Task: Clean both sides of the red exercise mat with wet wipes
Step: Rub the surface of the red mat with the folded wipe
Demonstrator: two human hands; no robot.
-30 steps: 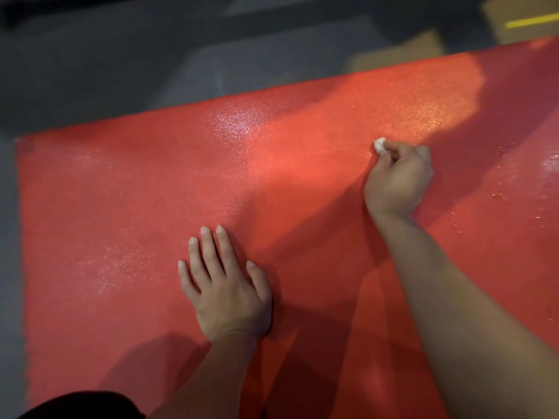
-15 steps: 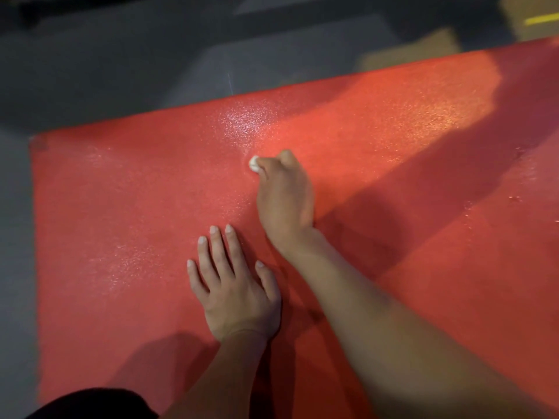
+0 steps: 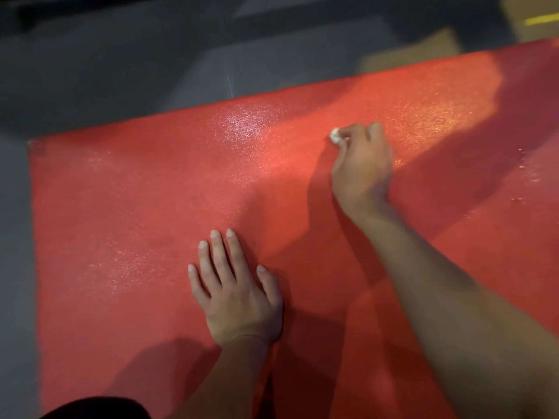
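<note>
Fingers [image 3: 351,136] of the right hand [image 3: 361,167] curl tight round a small white wad, the wet wipe [image 3: 335,136], pinched at the fingertips and pressed down on the red mat [image 3: 136,207]. Only a bit of the wipe pokes out at the upper left of the fist; rest is hidden inside the grip. Right hand sits upper right of centre in the frame, forearm running down to the lower right corner.

Left hand [image 3: 236,291] lies flat on the mat, lower centre of the frame, palm down. All four fingers straight and slightly spread, thumb out to the right, holding nothing, just resting on the surface. Its forearm drops to the bottom edge.

Hands are apart, the left one below and left of the right.

Red mat fills most of the frame, spread flat on a grey floor [image 3: 121,71]. Its far edge runs diagonally from middle left up to the upper right; left edge is visible near the left side of the frame. Surface is grainy, with shiny glints in patches near top centre and upper right. Some small bright specks on the mat at the far right. Arm shadows fall across the lower part. Dark clothing [image 3: 96,408] shows at the bottom left. Brown patch [image 3: 423,52] with a yellow stripe [image 3: 541,19] sits on the floor at the upper right, blurred.
</note>
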